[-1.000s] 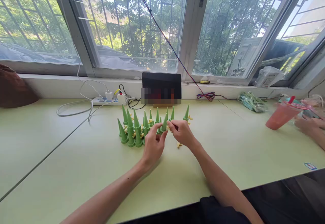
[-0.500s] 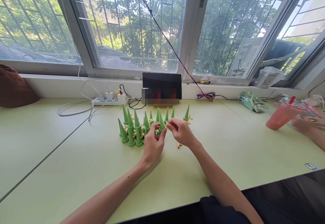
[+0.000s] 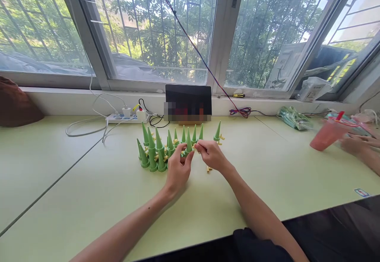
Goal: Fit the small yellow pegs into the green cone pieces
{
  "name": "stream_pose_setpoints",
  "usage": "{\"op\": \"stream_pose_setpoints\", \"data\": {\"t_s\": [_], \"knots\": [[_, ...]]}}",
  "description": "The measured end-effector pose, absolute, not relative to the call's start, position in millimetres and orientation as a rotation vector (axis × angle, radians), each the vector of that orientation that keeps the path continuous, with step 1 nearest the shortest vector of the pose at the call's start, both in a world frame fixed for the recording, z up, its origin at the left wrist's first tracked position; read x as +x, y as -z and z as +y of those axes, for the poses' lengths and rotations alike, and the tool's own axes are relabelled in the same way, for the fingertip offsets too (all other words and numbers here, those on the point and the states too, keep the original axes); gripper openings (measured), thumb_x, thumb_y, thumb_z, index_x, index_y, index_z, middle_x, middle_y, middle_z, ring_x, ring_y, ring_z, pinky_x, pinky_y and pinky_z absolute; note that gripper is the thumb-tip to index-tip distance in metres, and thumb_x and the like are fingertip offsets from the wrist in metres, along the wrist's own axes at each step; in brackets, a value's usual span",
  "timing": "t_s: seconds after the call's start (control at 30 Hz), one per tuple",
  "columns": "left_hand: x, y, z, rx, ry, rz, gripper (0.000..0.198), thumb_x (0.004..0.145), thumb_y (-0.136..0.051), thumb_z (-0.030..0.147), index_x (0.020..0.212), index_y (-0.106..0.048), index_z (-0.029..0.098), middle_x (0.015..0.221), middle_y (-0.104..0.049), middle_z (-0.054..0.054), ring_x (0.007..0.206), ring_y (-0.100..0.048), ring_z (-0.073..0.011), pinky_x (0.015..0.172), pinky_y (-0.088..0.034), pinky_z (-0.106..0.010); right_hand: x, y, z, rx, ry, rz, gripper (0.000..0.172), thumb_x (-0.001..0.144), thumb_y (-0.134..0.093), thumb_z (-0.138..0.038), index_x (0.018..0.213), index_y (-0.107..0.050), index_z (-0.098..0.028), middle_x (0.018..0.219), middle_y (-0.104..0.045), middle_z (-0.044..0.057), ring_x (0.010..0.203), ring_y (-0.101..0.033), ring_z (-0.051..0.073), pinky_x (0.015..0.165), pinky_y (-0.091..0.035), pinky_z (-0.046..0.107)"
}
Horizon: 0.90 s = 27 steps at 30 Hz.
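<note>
— Where is the green cone (image 3: 189, 143) relative to the person's hands?
— Between them. The left hand (image 3: 178, 170) pinches its lower part, holding it upright above the worktop (image 3: 89, 183); the right hand (image 3: 213, 155) pinches a small yellow piece (image 3: 194, 147) at the cone's side.
— And around it?
— A cluster of green cones (image 3: 154, 151) stands just left of the hands; another person's hand (image 3: 354, 143) touches a pink cup (image 3: 325, 135) far right.
</note>
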<state>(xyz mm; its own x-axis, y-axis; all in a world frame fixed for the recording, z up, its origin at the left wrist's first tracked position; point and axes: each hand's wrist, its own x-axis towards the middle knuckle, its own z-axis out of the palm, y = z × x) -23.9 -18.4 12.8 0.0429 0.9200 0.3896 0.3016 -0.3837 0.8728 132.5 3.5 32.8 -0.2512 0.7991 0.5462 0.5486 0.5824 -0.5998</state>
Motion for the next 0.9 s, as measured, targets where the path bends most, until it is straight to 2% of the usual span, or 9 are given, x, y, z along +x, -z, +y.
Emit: {"op": "stream_pose_setpoints", "data": {"t_s": [0.23,0.33,0.5,0.9], "knots": [[-23.1,-13.9,-17.3,1.736,-1.357,1.236,0.034,0.089,-0.055,0.047,0.11,-0.051,0.022,0.093,-0.064,-0.002,0.039,-0.043,-0.0042,0.043,-0.036,-0.022,131.3,-33.8,2.8,-1.1,-0.36,-1.923,0.039,0.098,-0.04,-0.035,0.064,-0.028,-0.02,0.056,-0.036,-0.004,0.053,-0.027,0.011,0.053,-0.023,0.026],[-23.0,-14.9,-17.5,1.714,-1.354,1.254,0.034,0.088,-0.056,0.048,0.109,-0.052,0.021,0.097,-0.064,-0.003,0.038,-0.043,-0.004,0.043,-0.037,-0.023,130.5,-35.7,1.0,-1.11,-0.371,-1.894,0.036,0.098,-0.042,-0.037,0.066,-0.036,-0.02,0.057,-0.041,-0.004,0.053,-0.031,0.011,0.053,-0.025,0.025],[-23.1,-15.7,-17.3,1.684,-1.359,1.256,0.036,0.088,-0.056,0.05,0.109,-0.052,0.021,0.101,-0.064,-0.005,0.039,-0.046,-0.0047,0.043,-0.037,-0.023,131.1,-37.6,-1.2,-1.09,-0.411,-1.884,0.023,0.094,-0.048,-0.034,0.077,-0.049,-0.02,0.062,-0.049,-0.003,0.055,-0.038,0.011,0.054,-0.03,0.024],[-23.5,-14.5,-17.5,1.728,-1.338,1.255,0.037,0.089,-0.053,0.05,0.111,-0.052,0.021,0.109,-0.063,-0.008,0.039,-0.045,-0.0041,0.044,-0.04,-0.024,133.7,-35.5,2.3,-1.084,-0.408,-1.959,0.028,0.095,-0.042,-0.028,0.068,-0.038,-0.02,0.06,-0.04,-0.003,0.056,-0.033,0.011,0.054,-0.026,0.025]]}}
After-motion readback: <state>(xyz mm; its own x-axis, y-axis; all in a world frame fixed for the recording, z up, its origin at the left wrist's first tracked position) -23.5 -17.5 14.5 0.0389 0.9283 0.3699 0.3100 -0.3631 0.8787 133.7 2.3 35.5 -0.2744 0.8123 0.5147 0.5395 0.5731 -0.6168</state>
